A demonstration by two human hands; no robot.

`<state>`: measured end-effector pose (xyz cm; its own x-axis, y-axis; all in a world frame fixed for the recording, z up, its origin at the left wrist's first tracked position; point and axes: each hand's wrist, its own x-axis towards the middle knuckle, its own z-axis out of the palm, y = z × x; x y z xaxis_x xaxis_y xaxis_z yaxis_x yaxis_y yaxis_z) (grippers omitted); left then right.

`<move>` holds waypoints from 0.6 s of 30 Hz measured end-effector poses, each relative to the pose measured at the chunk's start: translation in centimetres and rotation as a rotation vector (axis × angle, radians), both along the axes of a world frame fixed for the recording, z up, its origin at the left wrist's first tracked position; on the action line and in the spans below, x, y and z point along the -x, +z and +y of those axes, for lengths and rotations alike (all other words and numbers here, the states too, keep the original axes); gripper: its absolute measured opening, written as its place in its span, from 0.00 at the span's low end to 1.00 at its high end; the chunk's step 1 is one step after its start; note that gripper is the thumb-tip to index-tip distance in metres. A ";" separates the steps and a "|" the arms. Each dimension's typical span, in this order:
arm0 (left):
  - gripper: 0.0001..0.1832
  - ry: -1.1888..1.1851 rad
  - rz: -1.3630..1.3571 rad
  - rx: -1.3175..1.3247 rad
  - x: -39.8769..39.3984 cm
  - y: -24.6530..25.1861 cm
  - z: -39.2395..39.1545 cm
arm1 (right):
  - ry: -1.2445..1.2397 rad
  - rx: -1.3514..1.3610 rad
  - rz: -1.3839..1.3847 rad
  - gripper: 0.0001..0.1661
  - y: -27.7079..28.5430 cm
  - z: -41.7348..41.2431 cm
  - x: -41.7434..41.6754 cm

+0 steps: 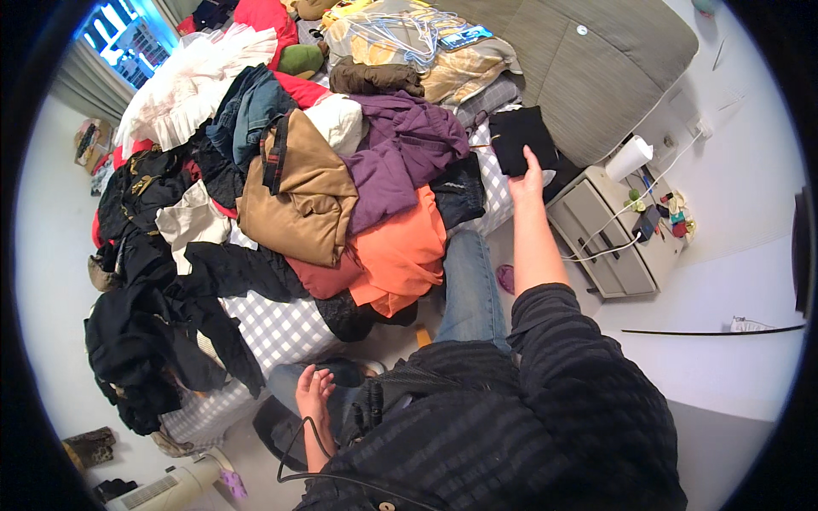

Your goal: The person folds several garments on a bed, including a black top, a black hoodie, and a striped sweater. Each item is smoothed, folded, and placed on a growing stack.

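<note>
My right hand (528, 181) reaches out over the bed's right edge and holds a folded black garment (521, 137), one digit lying on top and the rest hidden beneath. My left hand (312, 391) hangs near my waist with nothing in it, its fingers loosely curled. Just left of the black garment, purple clothing (406, 153) lies heaped on the bed. Nearer to me are orange cloth (402, 249), a folded tan garment (307, 191) and a dark folded garment (459, 191). Black clothes (150, 345) spread over the bed's left side.
A checked sheet (281, 329) covers the bed. White hangers (399, 32) and a phone (465, 37) lie on a folded quilt at the back. To the right, a nightstand (597, 246) bears small items and a white cable. A tower fan (172, 488) is at lower left.
</note>
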<state>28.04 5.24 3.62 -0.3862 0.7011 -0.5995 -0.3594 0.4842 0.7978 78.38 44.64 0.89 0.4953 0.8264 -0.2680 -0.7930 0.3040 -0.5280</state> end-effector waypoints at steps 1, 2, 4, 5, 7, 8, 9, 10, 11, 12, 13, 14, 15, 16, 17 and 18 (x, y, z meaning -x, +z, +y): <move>0.19 0.005 -0.005 0.007 -0.2 0.0 0.0 | -0.031 0.013 -0.017 0.22 0.0 0.7 -1.0; 0.18 0.012 -0.006 0.019 -0.5 0.2 0.2 | -0.029 0.003 -0.013 0.22 0.0 1.4 -2.1; 0.18 0.023 -0.025 0.001 -0.6 0.1 0.1 | -0.060 0.017 -0.016 0.24 0.8 2.5 -3.2; 0.18 0.028 -0.035 -0.008 -0.6 0.0 0.1 | -0.056 -0.004 -0.044 0.25 1.3 3.2 -3.6; 0.17 0.030 -0.037 0.020 -1.3 0.2 0.4 | -0.095 0.009 -0.075 0.26 2.1 5.1 -5.6; 0.17 0.031 -0.038 0.034 -1.6 0.1 0.7 | -0.075 0.045 -0.052 0.27 2.7 6.1 -6.8; 0.16 0.046 -0.037 0.046 -1.5 0.3 0.2 | -0.058 0.111 -0.028 0.28 4.1 6.4 -5.4; 0.16 0.041 -0.049 0.050 -1.6 0.1 0.4 | -0.051 0.104 -0.055 0.28 4.4 7.2 -6.2; 0.16 0.037 -0.061 0.053 -1.8 -0.1 0.5 | -0.042 0.098 -0.082 0.29 4.7 8.2 -7.0; 0.16 0.032 -0.067 0.060 -1.8 -0.2 0.5 | -0.048 0.178 -0.153 0.29 5.2 9.0 -6.8; 0.16 0.029 -0.073 0.068 -1.8 -0.4 0.5 | -0.015 0.214 -0.196 0.29 5.5 9.8 -6.7; 0.16 0.027 -0.080 0.074 -1.9 -0.5 0.6 | 0.028 0.198 -0.232 0.29 4.7 10.7 -7.6; 0.16 0.026 -0.077 0.088 -2.1 -0.5 0.8 | 0.071 0.177 -0.270 0.29 4.0 12.0 -8.8; 0.16 0.032 -0.069 0.102 -2.3 -0.5 1.1 | 0.100 0.177 -0.279 0.28 3.7 12.6 -9.1; 0.16 0.037 -0.063 0.116 -2.4 -0.5 1.3 | 0.085 0.184 -0.300 0.27 3.4 13.3 -9.3; 0.16 0.054 -0.070 0.123 -2.5 -0.5 1.3 | 0.083 0.234 -0.315 0.27 3.2 13.7 -9.1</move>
<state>30.51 6.53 3.10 -0.3757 0.6003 -0.7061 -0.4404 0.5547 0.7059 87.49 58.32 4.11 0.5174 0.8016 -0.2996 -0.5981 0.0883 -0.7966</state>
